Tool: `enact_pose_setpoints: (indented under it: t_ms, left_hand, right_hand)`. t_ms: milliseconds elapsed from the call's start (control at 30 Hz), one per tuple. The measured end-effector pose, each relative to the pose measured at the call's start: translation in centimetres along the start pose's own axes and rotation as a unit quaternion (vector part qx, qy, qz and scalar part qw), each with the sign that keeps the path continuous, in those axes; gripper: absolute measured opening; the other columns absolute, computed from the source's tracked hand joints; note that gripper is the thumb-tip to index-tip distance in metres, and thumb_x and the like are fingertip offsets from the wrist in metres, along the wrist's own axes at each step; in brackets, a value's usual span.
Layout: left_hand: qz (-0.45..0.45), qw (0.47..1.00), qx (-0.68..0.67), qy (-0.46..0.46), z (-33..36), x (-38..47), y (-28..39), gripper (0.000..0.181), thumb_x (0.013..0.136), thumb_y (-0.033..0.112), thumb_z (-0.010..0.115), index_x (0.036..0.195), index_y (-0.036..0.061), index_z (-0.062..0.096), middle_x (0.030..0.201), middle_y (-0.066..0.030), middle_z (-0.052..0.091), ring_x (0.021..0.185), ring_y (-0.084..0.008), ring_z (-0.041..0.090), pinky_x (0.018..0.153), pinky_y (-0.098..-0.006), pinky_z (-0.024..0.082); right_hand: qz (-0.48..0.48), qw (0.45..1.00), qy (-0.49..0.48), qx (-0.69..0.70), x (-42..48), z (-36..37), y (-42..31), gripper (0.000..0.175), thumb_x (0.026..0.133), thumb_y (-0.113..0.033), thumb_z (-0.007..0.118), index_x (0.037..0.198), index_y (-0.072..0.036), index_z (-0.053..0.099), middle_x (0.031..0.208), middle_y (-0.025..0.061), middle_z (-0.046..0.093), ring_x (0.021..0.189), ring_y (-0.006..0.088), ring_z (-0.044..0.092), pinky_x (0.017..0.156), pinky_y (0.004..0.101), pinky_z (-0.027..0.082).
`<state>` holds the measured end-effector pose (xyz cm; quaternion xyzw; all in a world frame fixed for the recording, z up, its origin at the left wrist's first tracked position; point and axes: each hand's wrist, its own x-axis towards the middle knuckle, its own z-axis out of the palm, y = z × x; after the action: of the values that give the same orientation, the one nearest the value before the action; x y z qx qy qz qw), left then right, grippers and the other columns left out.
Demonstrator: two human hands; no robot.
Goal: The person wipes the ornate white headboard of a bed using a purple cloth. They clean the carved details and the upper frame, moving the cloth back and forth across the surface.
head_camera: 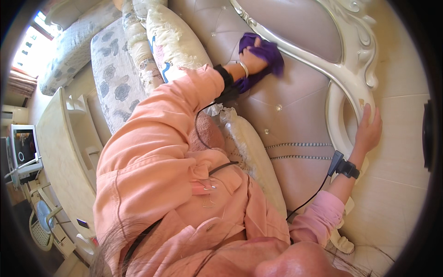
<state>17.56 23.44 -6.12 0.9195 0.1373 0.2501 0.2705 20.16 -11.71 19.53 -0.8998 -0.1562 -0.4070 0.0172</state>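
Observation:
My left hand [254, 60] is pressed on a bunched purple cloth [273, 57], with fingers closed on its folds. The cloth lies against the mauve tufted headboard [297, 97], beside its glossy white carved frame [308, 62]. Part of the cloth is hidden under my hand and wrist, and its edge is blurred. Over at the frame's outer curve, my right hand [370, 130] rests on the white rim with its fingers spread, holding nothing loose. A black wristband [347, 169] with a cabled device sits on that wrist.
Ruffled cream pillows [180, 41] lean along the headboard, one beside my torso. Striped cords [297, 145] cross the upholstery. A floral-quilted bed surface [110, 76], a pale cabinet [65, 138] and a chair [43, 225] lie to the left. A thin black cable [308, 200] hangs from my right wrist.

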Motion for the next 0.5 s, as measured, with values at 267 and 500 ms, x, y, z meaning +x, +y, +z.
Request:
enact_pose_setpoints:
  t_ms: [267,500]
  left_hand:
    - [0.022,0.991,-0.133,0.018,-4.4,-5.1,5.6,0.09,0.075,0.04,0.074,0.146,0.0074,0.029,0.109,-0.0268,0.051,0.104,-0.0429,0.047,0.094,-0.0481,0.039]
    - [-0.157,0.979,-0.042,0.127,-2.7,5.4,-6.1,0.077,0.077,0.037,0.072,0.142,0.0119,0.037,0.108,-0.0246,0.055,0.102,-0.0407,0.05,0.088,-0.0484,0.042]
  right_hand:
    - [-0.007,1.0,0.002,-0.011,-0.1,0.2,0.4,0.051,0.093,-0.05,0.054,0.12,-0.007,0.063,0.114,0.0147,0.065,0.104,0.0338,0.061,0.086,0.0408,0.048]
    - [-0.016,1.0,-0.005,0.017,-0.2,0.0,0.6,0.044,0.096,-0.039,0.054,0.122,-0.005,0.061,0.115,0.0174,0.064,0.105,0.0352,0.06,0.088,0.0402,0.046]
